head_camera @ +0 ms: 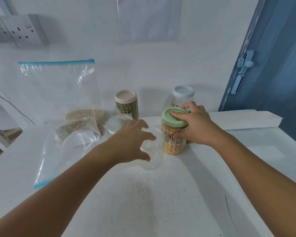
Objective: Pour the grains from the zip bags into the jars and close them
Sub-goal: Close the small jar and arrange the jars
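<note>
The right hand (194, 124) grips the green lid (174, 117) of a jar of yellow grains (173, 141); fingers lie over the lid top and the thumb presses the jar wall below it. The jar stands upright on the white surface (161, 202), at its middle. The left hand (132, 141) is spread wide, holding nothing, fingers reaching over a clear empty jar (151, 151) just left of the yellow one; whether they touch it cannot be told.

Judgement: the step in hand is seating and tightening the green lid. To do it well, the jar body should be steadied against turning, the lid kept level on the thread, and turned until firm; a tilted lid would cross-thread and leave a gap.

A pink-lidded jar (126, 105) of greenish grains stands closed behind. A pale blue-lidded jar (182, 96) stands behind the right hand. A loose clear lid (119, 123) lies near the pink-lidded jar. Left of it lie small bags of pale grains (85, 120), not yet emptied. One large zip bag with a blue strip (58, 79) stands against the wall; another (46, 159) lies flat on the surface.

Labels: each jar carries a printed band with red marks; the text is too blurred to read. No brand can be made out.
</note>
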